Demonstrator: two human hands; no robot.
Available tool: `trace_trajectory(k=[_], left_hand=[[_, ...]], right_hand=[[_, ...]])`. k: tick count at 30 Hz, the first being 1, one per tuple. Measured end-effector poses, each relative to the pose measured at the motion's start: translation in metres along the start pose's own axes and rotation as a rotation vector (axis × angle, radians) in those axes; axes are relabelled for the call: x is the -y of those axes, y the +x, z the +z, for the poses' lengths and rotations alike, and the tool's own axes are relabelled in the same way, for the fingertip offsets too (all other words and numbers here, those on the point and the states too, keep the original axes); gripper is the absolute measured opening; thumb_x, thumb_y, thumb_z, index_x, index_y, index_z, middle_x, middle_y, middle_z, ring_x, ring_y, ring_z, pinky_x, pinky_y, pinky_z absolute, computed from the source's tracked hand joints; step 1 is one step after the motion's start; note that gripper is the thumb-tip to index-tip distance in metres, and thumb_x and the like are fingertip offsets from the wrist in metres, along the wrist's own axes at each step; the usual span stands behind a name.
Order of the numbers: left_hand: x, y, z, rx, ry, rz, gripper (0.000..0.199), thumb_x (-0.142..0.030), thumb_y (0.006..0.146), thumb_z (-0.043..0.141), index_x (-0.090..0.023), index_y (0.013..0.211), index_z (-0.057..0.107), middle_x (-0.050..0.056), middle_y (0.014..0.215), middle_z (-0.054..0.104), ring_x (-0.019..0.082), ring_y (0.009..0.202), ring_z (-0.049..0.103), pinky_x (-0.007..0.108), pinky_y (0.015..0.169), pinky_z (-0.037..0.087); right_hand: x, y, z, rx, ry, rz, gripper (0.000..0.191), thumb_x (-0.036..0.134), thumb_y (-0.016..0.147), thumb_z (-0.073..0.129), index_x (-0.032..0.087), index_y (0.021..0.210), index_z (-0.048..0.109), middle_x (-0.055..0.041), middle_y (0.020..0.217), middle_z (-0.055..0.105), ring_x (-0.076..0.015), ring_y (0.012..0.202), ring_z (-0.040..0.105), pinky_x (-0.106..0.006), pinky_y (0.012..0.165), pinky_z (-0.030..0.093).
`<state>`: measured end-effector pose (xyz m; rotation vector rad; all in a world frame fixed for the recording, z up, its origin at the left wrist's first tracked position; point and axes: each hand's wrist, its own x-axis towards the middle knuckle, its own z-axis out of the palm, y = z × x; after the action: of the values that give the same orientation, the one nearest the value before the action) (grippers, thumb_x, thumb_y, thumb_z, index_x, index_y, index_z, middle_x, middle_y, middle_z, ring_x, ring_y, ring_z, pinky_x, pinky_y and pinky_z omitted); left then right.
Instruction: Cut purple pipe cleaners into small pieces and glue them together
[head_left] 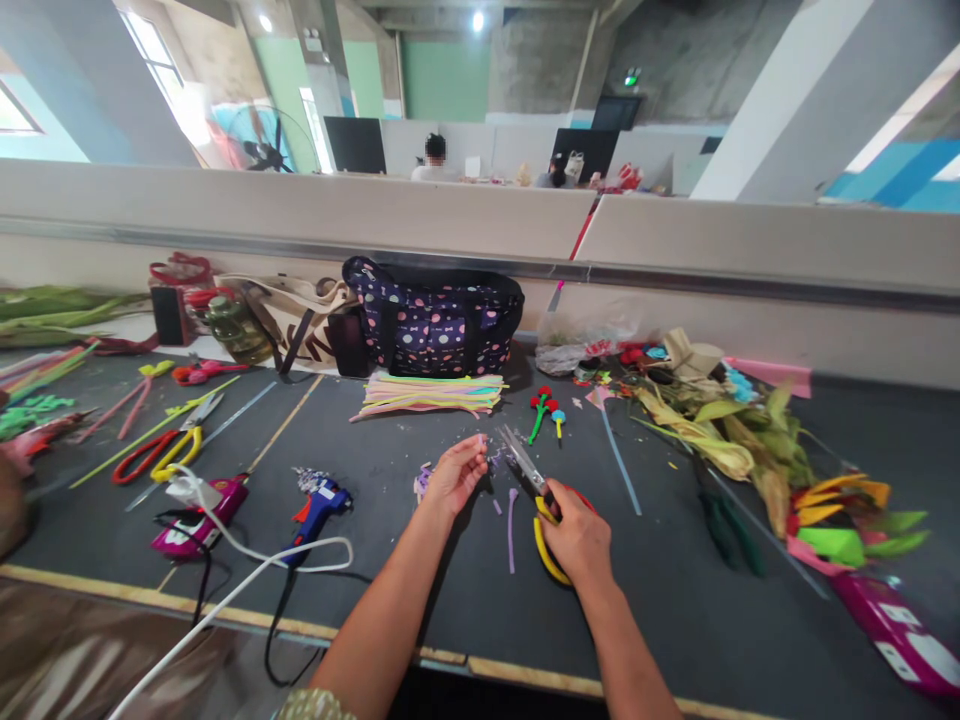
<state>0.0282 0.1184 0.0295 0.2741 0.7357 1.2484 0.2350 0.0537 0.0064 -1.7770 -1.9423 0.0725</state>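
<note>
My left hand is closed in a pinch, with a small pinkish-purple piece showing at its fingertips. My right hand grips scissors with yellow and red handles. Their blades are slightly apart and point toward my left fingertips without touching them. Between my hands, a purple fuzzy strip lies on the dark table. Purple scraps are beside my left hand, and more trimmings are scattered under the blades. Just beyond stand out small red-and-green and blue-and-yellow fuzzy flowers.
Pastel pipe cleaners lie before a patterned bag. To the left are a blue glue gun, a white cable, a power strip and other scissors. Dried husks and green-handled pliers are right.
</note>
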Motion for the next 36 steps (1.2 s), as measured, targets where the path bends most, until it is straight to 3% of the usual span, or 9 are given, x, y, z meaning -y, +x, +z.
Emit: trace_trajectory(k=[9,18,36], left_hand=[[0.003,0.001,-0.003,0.009,0.025,0.037,0.026,-0.009,0.065,0.073,-0.010,0.090,0.067,0.002,0.067,0.065,0.006,0.052,0.059,0.017,0.055,0.053],[0.005,-0.001,-0.001,0.052,0.072,0.067,0.026,-0.012,0.061,0.076,-0.011,0.086,0.066,0.002,0.066,0.065,0.007,0.052,0.058,0.018,0.056,0.052],[0.004,0.001,-0.003,0.007,0.199,0.145,0.026,-0.017,0.057,0.079,-0.011,0.080,0.067,0.000,0.062,0.062,0.008,0.050,0.056,0.022,0.055,0.052]], right_hand=[[0.010,-0.001,-0.004,0.086,0.022,-0.117,0.038,0.019,0.073,0.054,0.028,0.109,0.056,0.0027,0.084,0.064,-0.0124,0.074,0.059,-0.022,0.064,0.038],[0.009,-0.002,-0.004,0.094,0.003,-0.104,0.040,0.019,0.074,0.053,0.028,0.113,0.054,0.0019,0.088,0.064,-0.0138,0.077,0.060,-0.023,0.066,0.039],[0.011,-0.001,-0.007,0.107,-0.040,-0.096,0.038,0.020,0.074,0.055,0.029,0.111,0.055,0.0027,0.090,0.064,-0.0132,0.078,0.060,-0.022,0.066,0.037]])
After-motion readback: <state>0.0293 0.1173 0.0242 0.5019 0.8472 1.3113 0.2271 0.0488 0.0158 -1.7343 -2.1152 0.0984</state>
